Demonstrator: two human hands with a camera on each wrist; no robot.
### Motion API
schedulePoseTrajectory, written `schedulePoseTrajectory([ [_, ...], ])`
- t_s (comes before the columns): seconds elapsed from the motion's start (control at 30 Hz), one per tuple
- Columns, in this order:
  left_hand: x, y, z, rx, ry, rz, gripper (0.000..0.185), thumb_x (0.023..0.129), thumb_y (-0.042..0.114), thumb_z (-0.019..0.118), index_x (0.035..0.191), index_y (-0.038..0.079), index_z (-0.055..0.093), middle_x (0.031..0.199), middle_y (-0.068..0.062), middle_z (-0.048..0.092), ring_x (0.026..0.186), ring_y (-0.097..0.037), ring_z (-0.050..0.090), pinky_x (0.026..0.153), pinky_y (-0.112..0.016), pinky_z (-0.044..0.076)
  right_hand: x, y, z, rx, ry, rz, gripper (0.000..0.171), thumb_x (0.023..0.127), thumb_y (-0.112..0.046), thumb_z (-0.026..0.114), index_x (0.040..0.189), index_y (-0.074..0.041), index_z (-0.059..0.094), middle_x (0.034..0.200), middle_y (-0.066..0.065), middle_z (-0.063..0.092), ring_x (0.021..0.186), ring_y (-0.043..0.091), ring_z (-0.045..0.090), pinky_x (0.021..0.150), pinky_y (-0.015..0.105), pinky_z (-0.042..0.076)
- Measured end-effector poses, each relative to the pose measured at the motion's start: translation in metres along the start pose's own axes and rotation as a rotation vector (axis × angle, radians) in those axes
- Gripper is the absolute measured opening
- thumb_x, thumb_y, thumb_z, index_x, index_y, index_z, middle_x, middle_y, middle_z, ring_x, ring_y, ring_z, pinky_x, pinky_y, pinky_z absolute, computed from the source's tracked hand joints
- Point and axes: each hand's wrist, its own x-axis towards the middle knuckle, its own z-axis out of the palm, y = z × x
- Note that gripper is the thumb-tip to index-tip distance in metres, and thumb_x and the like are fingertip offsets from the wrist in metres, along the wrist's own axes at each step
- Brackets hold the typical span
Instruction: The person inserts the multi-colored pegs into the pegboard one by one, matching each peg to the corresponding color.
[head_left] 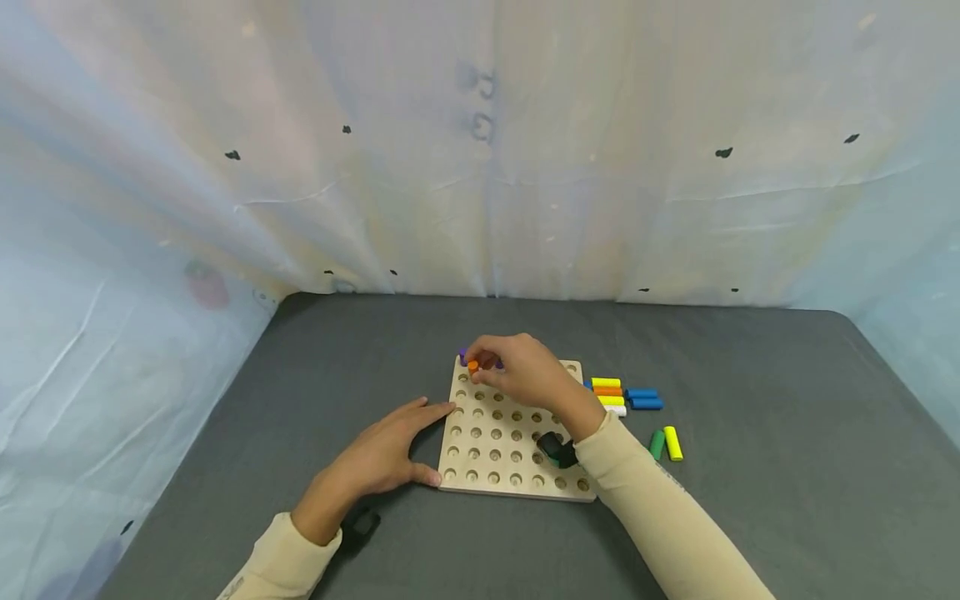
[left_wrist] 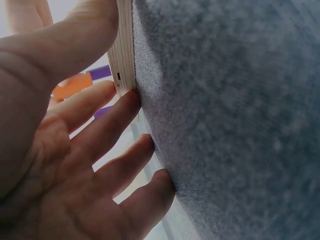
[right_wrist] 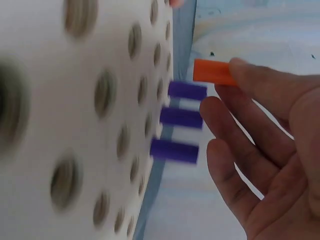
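Note:
A pale wooden pegboard (head_left: pixel 506 444) with rows of round holes lies flat on the grey table. My right hand (head_left: pixel 528 375) pinches an orange peg (right_wrist: pixel 212 71) between thumb and fingers, above the board's far left corner. Three purple pegs (right_wrist: pixel 181 118) stand upright in the far row, close to the orange one; in the head view the hand partly hides them. Along the board's left edge rests my left hand (head_left: pixel 382 450), fingers spread, with the index finger and thumb touching the side of the wood.
Right of the board lie loose pegs: two blue pegs (head_left: pixel 647 404), a green peg (head_left: pixel 657 444), a yellow peg (head_left: pixel 672 444), and a group with a white peg (head_left: pixel 617 411), partly behind my right forearm. A pale curtain (head_left: pixel 562 208) hangs behind the table.

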Motion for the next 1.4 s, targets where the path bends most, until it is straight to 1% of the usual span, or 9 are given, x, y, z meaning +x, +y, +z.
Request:
schedulePoseTrajectory([
  [0.2,-0.001,-0.002,-0.003,-0.006,0.001,0.008,0.093,0.070,0.031,0.088,0.151,0.031,0.043,0.159,-0.012,0.037,0.150,-0.035,0.030,0.108,-0.061,0.039,0.015,-0.010,0.009,-0.028,-0.008,-0.005,0.024,0.093,-0.022,0.072,0.116,-0.016,0.071,0.103,-0.002,0.075,0.090,0.012,0.070,0.076,0.031,0.056],
  [0.4,-0.002,-0.003,-0.007,0.007,-0.003,0.012,0.093,0.070,0.031,0.088,0.152,0.030,0.043,0.159,-0.010,0.038,0.150,-0.034,0.029,0.108,-0.061,0.039,0.026,-0.011,0.016,-0.056,-0.013,0.021,0.023,0.093,-0.022,0.071,0.116,-0.016,0.071,0.106,-0.001,0.075,0.082,0.011,0.070,0.070,0.029,0.055],
  [0.5,-0.002,-0.002,-0.008,0.004,-0.004,0.016,0.093,0.070,0.032,0.088,0.151,0.030,0.043,0.159,-0.008,0.039,0.151,-0.033,0.029,0.109,-0.061,0.037,0.027,-0.010,0.020,-0.074,-0.008,0.043,0.022,0.093,-0.024,0.072,0.113,-0.017,0.071,0.108,-0.002,0.076,0.082,0.011,0.070,0.071,0.030,0.055],
  [0.73,-0.002,-0.002,-0.006,0.002,-0.002,-0.002,0.093,0.070,0.031,0.088,0.151,0.031,0.043,0.159,-0.005,0.039,0.152,-0.031,0.028,0.110,-0.060,0.036,0.028,-0.008,0.022,-0.090,-0.021,0.084,0.018,0.091,-0.024,0.074,0.109,-0.019,0.071,0.102,-0.002,0.074,0.080,0.010,0.067,0.075,0.032,0.055],
  [0.9,-0.001,-0.003,-0.006,0.006,-0.003,-0.009,0.094,0.070,0.032,0.088,0.152,0.031,0.042,0.160,-0.006,0.038,0.152,-0.031,0.028,0.111,-0.060,0.036,0.025,-0.010,0.018,-0.080,-0.030,0.074,0.023,0.092,-0.023,0.073,0.115,-0.019,0.070,0.104,-0.001,0.074,0.084,0.011,0.068,0.077,0.032,0.056],
  [1.03,-0.003,-0.003,-0.008,0.007,0.005,-0.004,0.094,0.069,0.032,0.089,0.151,0.031,0.043,0.159,-0.008,0.038,0.151,-0.032,0.029,0.110,-0.061,0.036,0.016,-0.012,0.011,-0.060,-0.035,0.058,0.029,0.094,-0.021,0.071,0.122,-0.017,0.068,0.110,0.000,0.074,0.094,0.014,0.071,0.080,0.033,0.057],
  [1.13,-0.004,-0.001,-0.010,0.005,0.006,-0.004,0.093,0.070,0.031,0.089,0.151,0.030,0.044,0.159,-0.010,0.039,0.150,-0.033,0.030,0.110,-0.061,0.036,0.004,-0.012,0.001,-0.059,-0.026,0.048,0.030,0.095,-0.021,0.069,0.125,-0.016,0.067,0.115,0.000,0.073,0.098,0.016,0.071,0.081,0.035,0.057],
  [1.23,-0.004,0.000,-0.010,0.003,0.001,-0.005,0.092,0.070,0.032,0.089,0.151,0.030,0.044,0.159,-0.011,0.038,0.150,-0.034,0.030,0.110,-0.061,0.036,-0.016,-0.009,-0.012,-0.068,0.003,0.063,0.029,0.096,-0.022,0.068,0.124,-0.017,0.067,0.116,-0.002,0.073,0.098,0.016,0.070,0.081,0.036,0.056],
  [1.4,-0.004,-0.001,-0.010,0.013,0.011,-0.007,0.092,0.071,0.031,0.089,0.151,0.030,0.044,0.160,-0.012,0.037,0.151,-0.033,0.029,0.111,-0.061,0.036,-0.054,0.001,-0.034,-0.066,0.057,0.121,0.028,0.094,-0.024,0.070,0.121,-0.018,0.069,0.111,-0.006,0.073,0.095,0.013,0.069,0.075,0.034,0.054],
])
